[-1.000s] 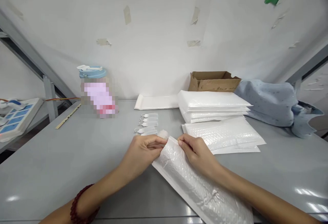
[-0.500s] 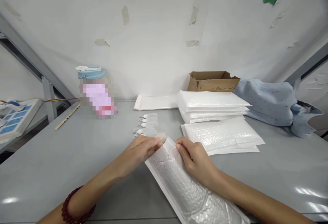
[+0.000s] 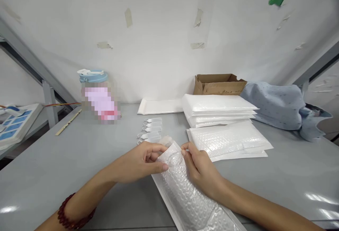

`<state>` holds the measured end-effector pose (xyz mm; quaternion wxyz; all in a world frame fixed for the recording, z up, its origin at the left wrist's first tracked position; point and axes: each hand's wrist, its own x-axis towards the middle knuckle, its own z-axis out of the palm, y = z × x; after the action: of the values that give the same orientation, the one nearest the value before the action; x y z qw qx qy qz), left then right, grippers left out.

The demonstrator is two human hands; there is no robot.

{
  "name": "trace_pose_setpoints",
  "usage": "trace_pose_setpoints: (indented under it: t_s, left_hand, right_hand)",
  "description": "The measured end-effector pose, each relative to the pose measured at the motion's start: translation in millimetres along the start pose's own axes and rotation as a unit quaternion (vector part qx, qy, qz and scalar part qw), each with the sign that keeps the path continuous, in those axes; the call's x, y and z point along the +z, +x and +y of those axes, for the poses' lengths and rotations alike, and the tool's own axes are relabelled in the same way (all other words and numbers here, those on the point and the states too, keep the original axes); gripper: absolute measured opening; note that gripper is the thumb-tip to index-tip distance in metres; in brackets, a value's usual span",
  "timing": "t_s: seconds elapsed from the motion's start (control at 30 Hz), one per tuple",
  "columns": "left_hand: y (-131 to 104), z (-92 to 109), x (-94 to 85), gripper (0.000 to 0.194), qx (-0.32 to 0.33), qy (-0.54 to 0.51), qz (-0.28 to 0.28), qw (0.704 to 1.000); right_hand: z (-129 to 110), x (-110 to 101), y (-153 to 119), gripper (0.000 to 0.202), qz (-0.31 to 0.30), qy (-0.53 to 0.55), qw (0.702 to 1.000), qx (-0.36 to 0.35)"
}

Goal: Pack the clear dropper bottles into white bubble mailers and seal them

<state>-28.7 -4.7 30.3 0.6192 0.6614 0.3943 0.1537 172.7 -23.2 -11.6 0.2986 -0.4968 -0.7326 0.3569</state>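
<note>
A white bubble mailer (image 3: 190,192) lies slanted across the front edge of the table, its narrow end between my hands. My left hand (image 3: 145,158) is at the left corner of that end, fingers behind the edge and thumb on the front face. The right corner is pinched in my right hand (image 3: 198,164). Just beyond the mailer's end is a small clear plastic piece (image 3: 166,140), partly hidden. Several small clear tubes with white tips and loops (image 3: 153,129) lie in a column behind my left hand.
Stacked bubble mailers (image 3: 219,105) and flatter ones (image 3: 233,139) lie right of centre. Behind them are an open cardboard box (image 3: 219,87) and a light blue cloth (image 3: 275,104). A white mailer (image 3: 161,106) lies by the wall; a blue-lidded container (image 3: 93,76) stands left.
My left thumb has come down onto the mailer's front face, and my left fingers have spread from it. The mailer's end bulges more. My right hand keeps its pinch.
</note>
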Motion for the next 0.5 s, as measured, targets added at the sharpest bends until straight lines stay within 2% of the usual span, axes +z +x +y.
trace_pose_setpoints:
  t_s: [0.07,0.1,0.13,0.2,0.27,0.3,0.33,0.37,0.4,0.43,0.5]
  left_hand:
    - [1,-1,-0.3,0.029,-0.015,-0.034,-0.035,0.999]
    - [1,-3,0.3,0.030,-0.024,-0.030,-0.028,0.999]
    - [2,-5,1.0,0.029,-0.028,-0.010,0.014,0.999]
    - [4,-8,2.1,0.029,-0.005,0.060,0.165,0.985]
    - [6,-11,0.9,0.034,0.043,0.128,0.327,0.935]
    - [7,-12,-0.6,0.040,0.059,0.138,0.375,0.915]
    - [8,-12,-2.4,0.047,0.061,0.122,0.389,0.911]
    - [9,-12,-4.1,0.053,0.054,0.086,0.367,0.924]
    - [10,-12,-5.5,0.056,0.040,0.038,0.319,0.946]
    - [11,-12,-6.2,0.054,0.025,-0.011,0.260,0.965]
    - [13,-12,-5.3,0.040,0.010,-0.077,0.159,0.984]
  right_hand:
    - [1,1,0,0.020,-0.002,0.006,1.000,-0.003]
    - [1,1,0,0.020,0.001,0.010,1.000,-0.003]
    - [1,1,1,0.020,0.005,0.015,1.000,-0.002]
    - [2,0,2,0.019,0.024,0.026,0.999,0.008]
    - [3,-2,4,0.020,0.050,0.043,0.997,0.027]
    - [4,-3,5,0.020,0.064,0.051,0.996,0.035]
    - [4,-4,5,0.021,0.076,0.058,0.995,0.041]
    - [5,-5,6,0.022,0.088,0.065,0.993,0.043]
    - [5,-6,6,0.022,0.096,0.075,0.992,0.043]
    - [5,-6,5,0.023,0.099,0.091,0.990,0.044]
    - [3,-7,4,0.024,0.082,0.152,0.984,0.050]
